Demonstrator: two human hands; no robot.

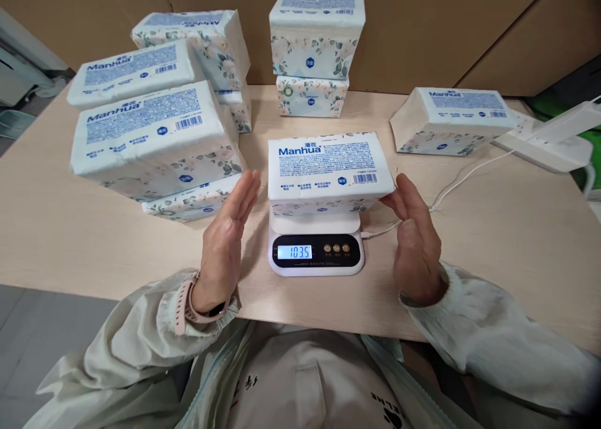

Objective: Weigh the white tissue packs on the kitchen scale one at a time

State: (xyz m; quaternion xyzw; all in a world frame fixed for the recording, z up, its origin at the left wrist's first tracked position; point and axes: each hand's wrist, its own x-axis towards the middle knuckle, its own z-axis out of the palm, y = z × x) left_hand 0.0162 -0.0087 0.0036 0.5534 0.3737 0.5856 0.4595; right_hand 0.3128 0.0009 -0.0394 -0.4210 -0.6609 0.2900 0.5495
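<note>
A white and blue tissue pack (328, 169) lies on the white digital kitchen scale (315, 253), whose lit display reads about 103.5. To the left of the pack, my left hand (225, 244) is raised with straight fingers, apart from the pack and holding nothing. On the other side, my right hand (417, 241) is open too, its fingertips at or close to the pack's right end; I cannot tell if they touch. The pack hides most of the scale's platform.
Several tissue packs (150, 134) are stacked at the left. Two more (317, 47) stand piled at the back. A single pack (453, 119) lies at right, near a white power strip (547, 138). From the scale a white cable (451, 188) runs there. Cardboard (422, 28) stands behind the table.
</note>
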